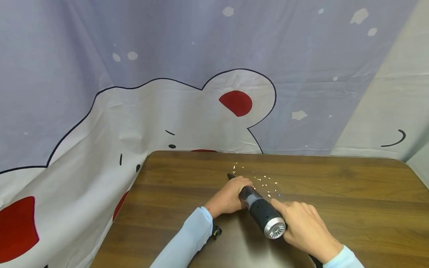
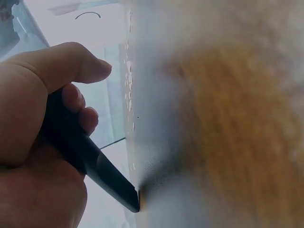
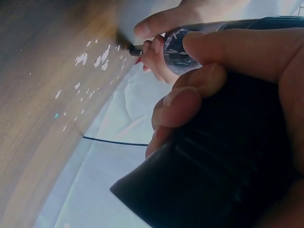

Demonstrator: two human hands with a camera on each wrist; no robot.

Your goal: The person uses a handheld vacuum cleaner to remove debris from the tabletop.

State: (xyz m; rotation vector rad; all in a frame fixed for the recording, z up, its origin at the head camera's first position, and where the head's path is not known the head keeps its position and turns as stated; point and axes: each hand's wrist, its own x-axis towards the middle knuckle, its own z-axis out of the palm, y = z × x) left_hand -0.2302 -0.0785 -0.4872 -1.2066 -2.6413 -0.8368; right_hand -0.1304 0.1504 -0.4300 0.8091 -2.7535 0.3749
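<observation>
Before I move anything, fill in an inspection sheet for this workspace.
Surface: brown wood-grain table, pale sheen toward the near side.
Job's things: what looks like a black handheld vacuum, its nozzle angled toward the far side.
Clutter: scattered white bits and one blue bit; small black object beside the left sleeve, unclear what.
Grippers: left hand grips the nozzle; right hand grips the handle.
Cables: nothing seen.
Surroundings: printed cloth hanging behind the table.
</observation>
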